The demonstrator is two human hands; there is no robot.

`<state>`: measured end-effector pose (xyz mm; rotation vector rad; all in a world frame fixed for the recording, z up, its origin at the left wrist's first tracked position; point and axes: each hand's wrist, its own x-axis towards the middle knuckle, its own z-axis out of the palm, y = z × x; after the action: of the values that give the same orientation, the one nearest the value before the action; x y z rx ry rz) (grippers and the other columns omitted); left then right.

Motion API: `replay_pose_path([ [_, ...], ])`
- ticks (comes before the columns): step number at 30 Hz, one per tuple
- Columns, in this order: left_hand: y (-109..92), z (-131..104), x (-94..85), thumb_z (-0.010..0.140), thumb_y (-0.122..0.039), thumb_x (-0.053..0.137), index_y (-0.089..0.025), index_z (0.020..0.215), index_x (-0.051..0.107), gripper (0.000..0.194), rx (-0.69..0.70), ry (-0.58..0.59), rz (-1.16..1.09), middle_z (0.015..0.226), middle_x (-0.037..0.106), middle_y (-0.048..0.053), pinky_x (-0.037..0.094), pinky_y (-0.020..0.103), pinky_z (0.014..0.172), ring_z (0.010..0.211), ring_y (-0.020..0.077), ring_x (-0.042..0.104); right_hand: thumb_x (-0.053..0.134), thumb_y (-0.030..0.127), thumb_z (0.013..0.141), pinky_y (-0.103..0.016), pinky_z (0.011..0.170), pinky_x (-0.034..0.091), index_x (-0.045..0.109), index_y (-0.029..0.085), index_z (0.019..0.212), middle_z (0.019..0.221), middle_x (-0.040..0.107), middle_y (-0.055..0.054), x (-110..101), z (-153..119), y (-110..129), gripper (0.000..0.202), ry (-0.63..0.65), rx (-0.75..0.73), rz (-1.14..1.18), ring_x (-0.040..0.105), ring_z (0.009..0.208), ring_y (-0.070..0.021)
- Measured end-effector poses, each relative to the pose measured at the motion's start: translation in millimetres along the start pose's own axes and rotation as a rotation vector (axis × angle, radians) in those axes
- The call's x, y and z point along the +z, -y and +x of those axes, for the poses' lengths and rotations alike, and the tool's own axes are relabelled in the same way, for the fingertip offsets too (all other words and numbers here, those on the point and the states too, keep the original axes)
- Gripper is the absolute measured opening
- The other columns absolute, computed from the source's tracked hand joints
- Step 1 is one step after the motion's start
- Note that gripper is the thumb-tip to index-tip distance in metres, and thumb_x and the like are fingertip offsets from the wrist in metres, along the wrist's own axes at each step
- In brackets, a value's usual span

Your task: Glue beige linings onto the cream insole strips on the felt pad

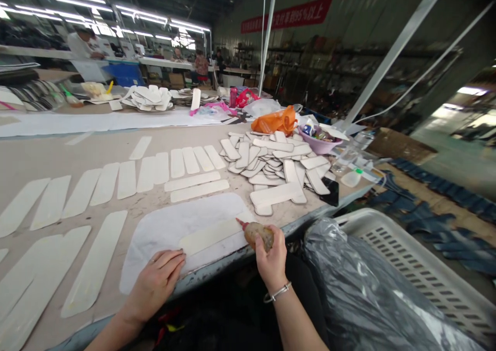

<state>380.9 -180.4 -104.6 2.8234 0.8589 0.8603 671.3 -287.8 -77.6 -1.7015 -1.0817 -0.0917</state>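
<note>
My right hand (pixel 272 255) is wrapped round a brownish squeeze bottle (pixel 258 234) with a red nozzle. The nozzle tip points left, at the right end of a long cream strip (pixel 211 234). This strip lies on a rounded white sheet (pixel 155 232) at the table's front edge. At the strip's left end my left hand (pixel 160 276) rests palm down, its fingers flat and near each other, with the fingertips on the sheet and strip end. Rows of pale strips (pixel 95 263) lie on the table to the left and behind.
A heap of pale pieces (pixel 271 154) covers the table's right part, near an orange bag (pixel 277 121) and a purple basin (pixel 320 143). A black phone (pixel 330 193) lies by the edge. Right of the table stands a white basket (pixel 426 268) with grey plastic (pixel 360 289).
</note>
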Motion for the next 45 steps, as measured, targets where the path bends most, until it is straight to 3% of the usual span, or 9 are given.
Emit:
replay_pose_path([
  [7, -1.4, -0.4, 0.4, 0.086, -0.020, 0.053, -0.018, 0.098, 0.066, 0.017, -0.015, -0.030, 0.002, 0.101, 0.063, 0.007, 0.049, 0.033, 0.085, 0.093, 0.0176, 0.058, 0.055, 0.031, 0.084, -0.041, 0.079, 0.047, 0.046, 0.018, 0.110, 0.097, 0.053, -0.010, -8.6, 3.4, -3.8, 0.030, -0.060, -0.027, -0.062, 0.052, 0.092, -0.0246],
  [10, -4.3, 1.1, -1.6, 0.087, -0.018, 0.051, -0.018, 0.100, 0.065, 0.019, -0.002, -0.009, -0.008, 0.100, 0.064, 0.007, 0.049, 0.033, 0.085, 0.092, 0.0163, 0.058, 0.056, 0.029, 0.083, -0.040, 0.079, 0.047, 0.046, 0.019, 0.110, 0.099, 0.053, -0.009, -4.7, -4.4, 11.7, 0.030, 0.019, -0.048, 0.100, 0.053, 0.091, -0.0230],
  [16, -9.2, 2.5, -3.4, 0.088, -0.020, 0.049, -0.018, 0.102, 0.064, 0.020, -0.056, -0.008, 0.010, 0.097, 0.066, 0.007, 0.050, 0.034, 0.084, 0.088, 0.0166, 0.060, 0.055, 0.025, 0.083, -0.036, 0.080, 0.048, 0.046, 0.021, 0.109, 0.096, 0.053, -0.006, 20.3, -28.0, 47.9, 0.028, 0.296, -0.064, 0.363, 0.054, 0.090, -0.0202],
  [24, -10.4, 2.8, -5.6, 0.087, -0.017, 0.049, -0.017, 0.098, 0.065, 0.019, -0.046, 0.010, 0.026, 0.092, 0.067, 0.006, 0.049, 0.031, 0.082, 0.085, 0.0155, 0.059, 0.057, 0.023, 0.080, -0.037, 0.083, 0.047, 0.047, 0.022, 0.108, 0.098, 0.053, -0.006, 38.3, -32.4, 58.6, 0.029, 0.355, -0.014, 0.409, 0.054, 0.093, -0.0203],
  [36, -12.4, 5.6, -7.6, 0.087, -0.017, 0.049, -0.016, 0.095, 0.065, 0.018, -0.016, 0.013, 0.025, 0.092, 0.067, 0.007, 0.050, 0.033, 0.082, 0.085, 0.0156, 0.059, 0.055, 0.023, 0.080, -0.035, 0.078, 0.049, 0.048, 0.021, 0.106, 0.094, 0.055, -0.005, 15.0, -38.9, 59.4, 0.027, 0.377, -0.009, 0.335, 0.055, 0.087, -0.0193],
  [45, -7.7, 4.4, -5.0, 0.085, -0.019, 0.052, -0.019, 0.094, 0.066, 0.016, -0.001, -0.019, 0.010, 0.094, 0.067, 0.006, 0.051, 0.032, 0.081, 0.086, 0.0162, 0.060, 0.055, 0.031, 0.083, -0.039, 0.081, 0.047, 0.050, 0.020, 0.103, 0.096, 0.055, -0.007, -25.7, -20.1, 9.6, 0.023, 0.108, 0.066, 0.103, 0.055, 0.090, -0.0219],
])
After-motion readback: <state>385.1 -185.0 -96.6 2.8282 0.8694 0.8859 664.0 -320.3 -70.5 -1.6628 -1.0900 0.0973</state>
